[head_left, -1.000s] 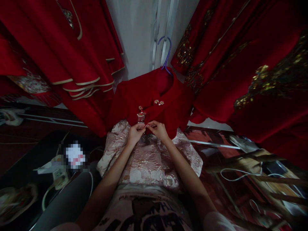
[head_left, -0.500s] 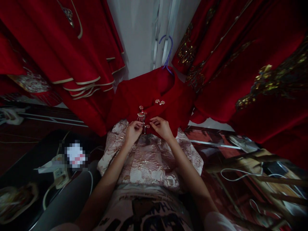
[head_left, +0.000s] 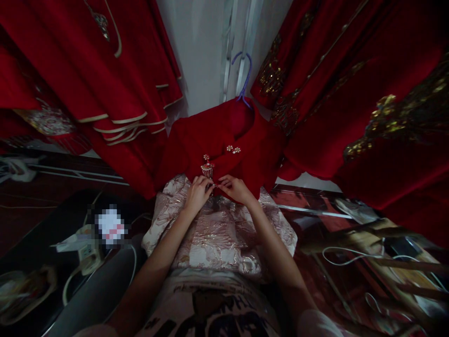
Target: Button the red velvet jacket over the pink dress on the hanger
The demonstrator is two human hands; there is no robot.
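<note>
A red garment lies over my lap, with a purple hanger at its neck. Several flower-shaped jewelled clasps sit near the neck opening. Lower down hangs a beaded tassel ornament. Just below that tassel, my left hand is closed, thumb and fingertips pinched at a small flower clasp mostly hidden by the fingers. My right hand pinches at the same clasp from the other side, its fingertips almost meeting the left ones.
Pale pink brocade fabric covers my lap under the garment. Red garments with cream edging hang at the left; red ones with gold sequins hang at the right. A power strip stands at the left, and white cables lie over wood at the right.
My left hand has moved slightly right and its fingertips now cover the small flower clasp. The right hand has shifted slightly downward, so the two hands' fingertips are closer together.
</note>
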